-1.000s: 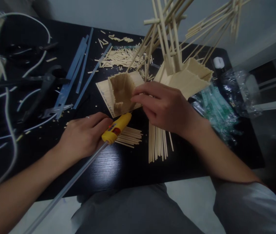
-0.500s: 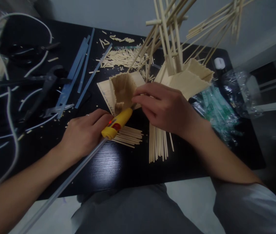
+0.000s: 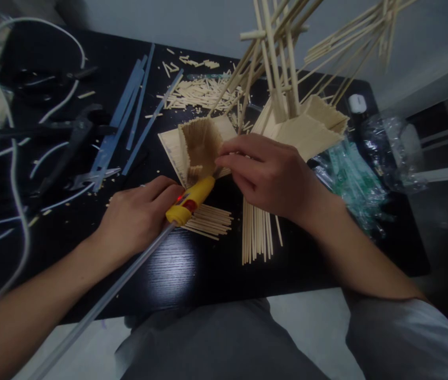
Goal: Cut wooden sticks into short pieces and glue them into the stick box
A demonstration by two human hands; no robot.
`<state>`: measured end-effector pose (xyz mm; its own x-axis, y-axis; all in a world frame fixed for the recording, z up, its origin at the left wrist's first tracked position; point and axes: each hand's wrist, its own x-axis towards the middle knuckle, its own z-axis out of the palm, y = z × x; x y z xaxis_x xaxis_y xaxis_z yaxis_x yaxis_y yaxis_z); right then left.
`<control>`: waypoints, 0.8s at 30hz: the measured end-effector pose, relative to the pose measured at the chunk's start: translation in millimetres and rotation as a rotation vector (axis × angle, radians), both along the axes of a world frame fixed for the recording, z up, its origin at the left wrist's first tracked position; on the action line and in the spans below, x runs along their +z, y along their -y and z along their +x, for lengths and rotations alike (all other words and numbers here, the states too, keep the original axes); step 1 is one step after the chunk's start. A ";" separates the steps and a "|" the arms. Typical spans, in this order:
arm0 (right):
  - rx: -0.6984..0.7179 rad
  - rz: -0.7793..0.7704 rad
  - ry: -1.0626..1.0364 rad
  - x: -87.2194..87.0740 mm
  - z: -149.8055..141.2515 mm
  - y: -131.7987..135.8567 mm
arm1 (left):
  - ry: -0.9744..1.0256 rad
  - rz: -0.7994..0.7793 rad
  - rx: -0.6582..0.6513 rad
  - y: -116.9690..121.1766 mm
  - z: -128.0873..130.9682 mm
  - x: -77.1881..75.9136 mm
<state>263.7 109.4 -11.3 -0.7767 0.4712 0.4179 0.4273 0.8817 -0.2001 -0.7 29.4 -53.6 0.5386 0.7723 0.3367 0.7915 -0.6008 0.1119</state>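
Observation:
My left hand [image 3: 140, 214] is closed around a yellow hot glue gun [image 3: 192, 200], a red light glowing on its side. A long clear glue stick [image 3: 108, 295] runs out of its back toward me. The gun's front end is at the near side of a small open box made of wooden sticks [image 3: 202, 142], which rests tilted on the table. At the box's right edge my right hand [image 3: 267, 174] is pinched shut; what sits between its fingertips is too hidden to name. Below the gun lies a row of thin wooden sticks [image 3: 211, 221].
More long sticks [image 3: 257, 235] lie under my right wrist. A stick structure [image 3: 306, 126] rises behind it. Cut stick pieces [image 3: 203, 94], blue-grey strips [image 3: 118, 121], pliers [image 3: 79, 132] and a white cable [image 3: 13, 158] lie farther back and left. Plastic wrappers [image 3: 346, 169] are at right.

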 end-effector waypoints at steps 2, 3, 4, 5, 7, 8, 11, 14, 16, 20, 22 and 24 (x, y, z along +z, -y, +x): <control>0.003 0.009 -0.002 0.3 -0.2 -0.1 | -0.020 -0.035 0.004 -0.5 0.6 -1.8; 0.004 0.016 -0.003 0.5 -0.3 -0.1 | -0.028 -0.049 0.006 -0.8 0.7 -2.5; 0.004 0.022 -0.002 0.7 -0.4 -0.1 | -0.038 -0.059 0.008 -1.1 0.6 -3.0; 0.003 0.026 -0.001 0.9 -0.5 0.0 | -0.044 -0.063 0.006 -1.4 0.4 -3.5; 0.004 0.028 0.001 1.2 -0.6 0.0 | -0.044 -0.055 0.002 -1.8 -0.6 -4.1; 0.004 0.024 0.002 1.4 -0.6 0.1 | -0.036 -0.051 0.000 -1.7 -1.3 -4.1; 0.006 0.003 -0.001 1.7 -0.4 -0.2 | 0.020 -0.056 0.002 -0.5 -3.3 -2.8; 0.009 -0.012 -0.006 2.0 -0.2 -0.5 | 0.087 -0.019 0.021 1.4 -3.8 0.4; 0.010 -0.006 -0.003 2.4 -0.1 -0.6 | 0.115 0.023 0.023 2.0 -3.5 2.3; 0.006 0.001 0.014 3.1 0.1 0.1 | 0.130 0.038 0.008 1.4 -3.6 1.9; 0.005 -0.003 0.023 3.6 0.2 0.5 | 0.123 0.018 -0.001 0.5 -4.4 -0.2; 0.004 -0.006 0.031 4.1 0.3 0.8 | 0.113 -0.002 -0.012 -0.4 -5.4 -2.6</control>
<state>264.0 108.5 -7.2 -0.7911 0.4707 0.3907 0.4299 0.8821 -0.1923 -6.1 29.9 -56.3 0.5065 0.7666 0.3946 0.7665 -0.6099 0.2010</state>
